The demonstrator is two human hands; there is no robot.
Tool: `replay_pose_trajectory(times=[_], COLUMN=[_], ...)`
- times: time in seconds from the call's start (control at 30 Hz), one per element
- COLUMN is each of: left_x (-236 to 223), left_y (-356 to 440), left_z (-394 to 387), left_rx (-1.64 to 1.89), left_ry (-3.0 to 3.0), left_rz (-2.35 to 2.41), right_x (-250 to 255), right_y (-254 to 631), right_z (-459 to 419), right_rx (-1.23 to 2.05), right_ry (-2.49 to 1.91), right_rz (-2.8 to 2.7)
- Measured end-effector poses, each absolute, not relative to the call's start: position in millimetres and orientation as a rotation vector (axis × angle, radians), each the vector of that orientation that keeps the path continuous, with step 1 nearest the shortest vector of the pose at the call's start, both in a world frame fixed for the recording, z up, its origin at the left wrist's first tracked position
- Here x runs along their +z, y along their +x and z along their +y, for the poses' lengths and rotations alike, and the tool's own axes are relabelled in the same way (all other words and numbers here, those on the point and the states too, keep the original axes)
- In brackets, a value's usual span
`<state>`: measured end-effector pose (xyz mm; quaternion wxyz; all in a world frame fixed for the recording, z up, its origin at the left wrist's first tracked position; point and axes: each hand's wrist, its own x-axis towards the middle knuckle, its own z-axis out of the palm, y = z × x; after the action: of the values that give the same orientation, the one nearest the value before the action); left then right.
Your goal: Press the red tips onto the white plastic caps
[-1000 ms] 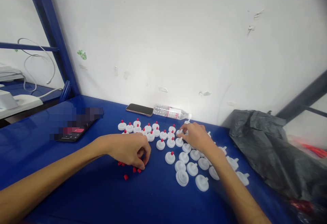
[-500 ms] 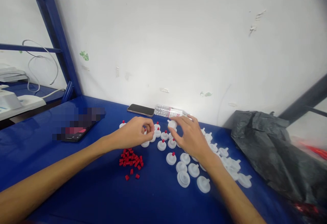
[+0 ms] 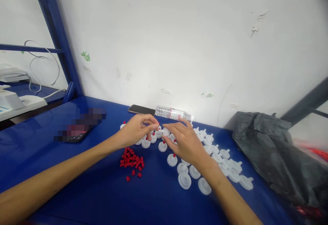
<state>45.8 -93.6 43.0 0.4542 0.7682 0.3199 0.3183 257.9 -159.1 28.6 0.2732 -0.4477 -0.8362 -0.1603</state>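
Observation:
My right hand [image 3: 183, 141] grips a white plastic disc-shaped cap with a short spout [image 3: 166, 132] between thumb and fingers, its spout pointing left. Facing it, my left hand [image 3: 138, 131] is pinched at the spout's tip; whatever its fingertips hold is hidden. Under and around both hands stand several white caps with red tips on their spouts, one of them a red-tipped cap [image 3: 162, 146]. A pile of small red caps [image 3: 130, 158] lies below my left hand. To the right spreads a group of white caps with bare spouts [image 3: 233, 166].
The blue tabletop [image 3: 97, 187] meets a white wall. A phone [image 3: 141, 110] and a clear bottle [image 3: 171, 112] lie along the back. A black plastic bag [image 3: 266, 146] sits at the right, and a partly blurred dark device [image 3: 79, 134] at the left.
My right hand has moved left and slightly down with the white cap, turning its spout toward my left hand. My left fingertips have shifted a little right, and the two hands now meet.

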Motion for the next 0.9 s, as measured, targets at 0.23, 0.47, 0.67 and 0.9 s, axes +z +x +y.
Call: replay_pose_trajectory(times=[0.23, 0.47, 0.67, 0.9], left_x=[42, 36, 24, 27], left_y=[47, 46, 45, 46], left_z=[-95, -96, -95, -100], left_rx=[0.790, 0.813, 0.873, 0.856], left_ry=[1.877, 2.103, 2.375, 2.415], left_rz=[0.808, 0.839, 0.734, 0.801], right_x=[31, 30, 26, 35], right_y=[257, 258, 258, 255], right_z=[-160, -160, -161, -164], right_rx=[-0.525, -0.529, -0.557, -0.574], right_ry=[-1.146, -1.102, -1.072, -1.078], right_rz=[-2.221, -2.202, -2.226, -2.278])
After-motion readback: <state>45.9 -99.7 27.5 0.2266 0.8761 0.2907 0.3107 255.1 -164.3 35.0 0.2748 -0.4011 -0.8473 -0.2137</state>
